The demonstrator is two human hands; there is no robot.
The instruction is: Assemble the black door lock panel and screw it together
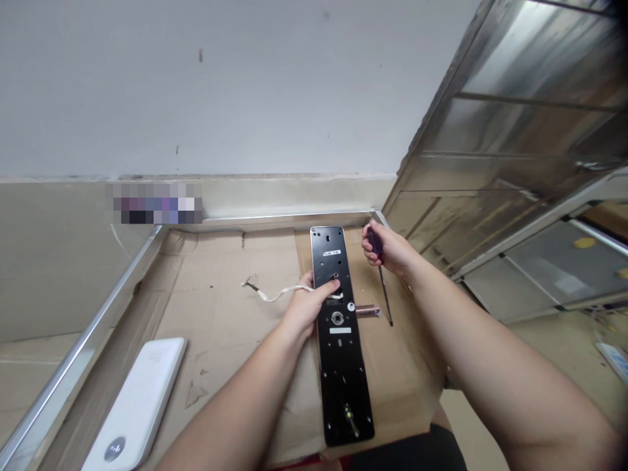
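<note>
- Clearly, the long black panel (342,356) is the hub of the scene, running from twelve to six o'clock over the cardboard (235,261) lining the counter (289,221); whether its underside rests there, I cannot tell.
- The person's left hand (308,302) grips its nine o'clock edge, thumb on the upper face, the other fingers mostly hidden behind.
- From beneath that thumb a white cable (289,289) trails over the hand, its loose end at ten o'clock.
- At one o'clock, the right hand (388,247) closes its fingers around a screwdriver (376,243), whose shaft slants down towards five.
- A coppery bar (369,311) juts from the panel towards three o'clock, just beside the screwdriver's tip.
- Near the panel's six o'clock end stands a metal spindle (351,420).
- Around eight o'clock, well apart, lies a white casing (142,399).
</note>
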